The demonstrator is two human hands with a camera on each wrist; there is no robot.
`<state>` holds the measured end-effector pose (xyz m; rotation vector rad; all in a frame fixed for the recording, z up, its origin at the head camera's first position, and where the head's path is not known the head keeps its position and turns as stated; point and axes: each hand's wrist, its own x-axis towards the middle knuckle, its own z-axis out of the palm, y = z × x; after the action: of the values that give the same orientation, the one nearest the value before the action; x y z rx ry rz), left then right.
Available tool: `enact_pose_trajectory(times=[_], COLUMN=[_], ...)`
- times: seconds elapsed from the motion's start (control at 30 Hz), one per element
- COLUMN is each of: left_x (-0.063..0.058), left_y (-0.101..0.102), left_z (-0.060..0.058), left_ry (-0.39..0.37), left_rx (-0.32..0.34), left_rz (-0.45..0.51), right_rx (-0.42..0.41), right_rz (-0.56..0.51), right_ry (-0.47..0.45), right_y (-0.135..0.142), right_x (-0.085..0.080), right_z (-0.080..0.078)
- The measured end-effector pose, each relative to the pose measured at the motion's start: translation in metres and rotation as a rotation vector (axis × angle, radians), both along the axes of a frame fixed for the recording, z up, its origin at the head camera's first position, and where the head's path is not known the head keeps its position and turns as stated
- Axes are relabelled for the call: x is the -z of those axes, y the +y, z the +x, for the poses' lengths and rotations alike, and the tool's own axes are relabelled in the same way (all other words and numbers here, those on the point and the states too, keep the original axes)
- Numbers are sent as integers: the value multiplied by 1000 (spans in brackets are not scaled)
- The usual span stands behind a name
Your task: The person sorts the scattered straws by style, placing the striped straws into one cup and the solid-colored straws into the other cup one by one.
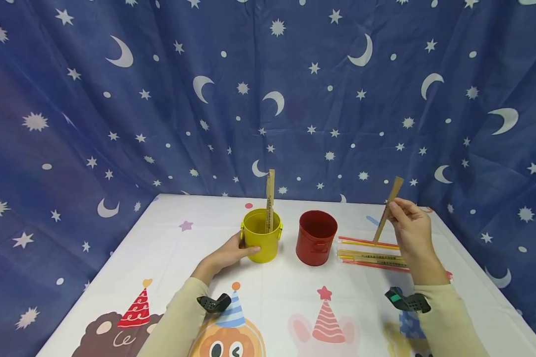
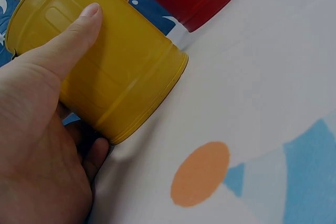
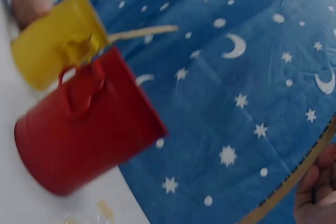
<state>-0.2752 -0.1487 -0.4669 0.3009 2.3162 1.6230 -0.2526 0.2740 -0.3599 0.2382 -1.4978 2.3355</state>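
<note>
My left hand (image 1: 227,255) grips the small yellow bucket (image 1: 261,248), thumb along its near side and fingers round the far side. In the left wrist view the yellow bucket (image 2: 121,72) appears close up. A brown paper-wrapped straw (image 1: 270,198) with printed lettering stands in it, leaning on the rim. Over at the right, my right hand (image 1: 413,230) pinches another brown paper-wrapped straw (image 1: 381,220), held tilted above the table. Between the hands stands a red bucket (image 1: 314,248); neither hand touches it. In the right wrist view this held straw (image 3: 299,174) shows at the lower right.
Under and beside my right hand lie several straws (image 1: 370,256), some in brown paper, others red and yellow in clear wrapping. A white tablecloth (image 1: 268,297) with cartoon party animals covers the table. Behind it hangs a blue curtain (image 1: 295,124) with moons and stars.
</note>
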Motion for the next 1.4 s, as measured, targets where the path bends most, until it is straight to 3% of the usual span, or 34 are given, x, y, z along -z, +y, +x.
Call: enact_pose_trajectory(times=[0.23,0.5,0.83,1.07,1.4], left_x=[-1,3,0,-2,-2], left_y=[0,1,1,-1,1], left_z=[0,1,2,2,1], left_ry=[1,-1,-1,-2,0], left_rx=[-2,-3,9,3,23], left_rz=[-2,-6,-6,5,16], right_rx=[-309,-485,-522,-468,-466], right_rz=[-185,-258,-212,-158,-247], right_ry=[78,94,45,-43,-63], right_y=[-5,-16,-33,-54,-85], right_x=[-8,-6,-10,-21,-39], right_z=[7,10,20,17,13])
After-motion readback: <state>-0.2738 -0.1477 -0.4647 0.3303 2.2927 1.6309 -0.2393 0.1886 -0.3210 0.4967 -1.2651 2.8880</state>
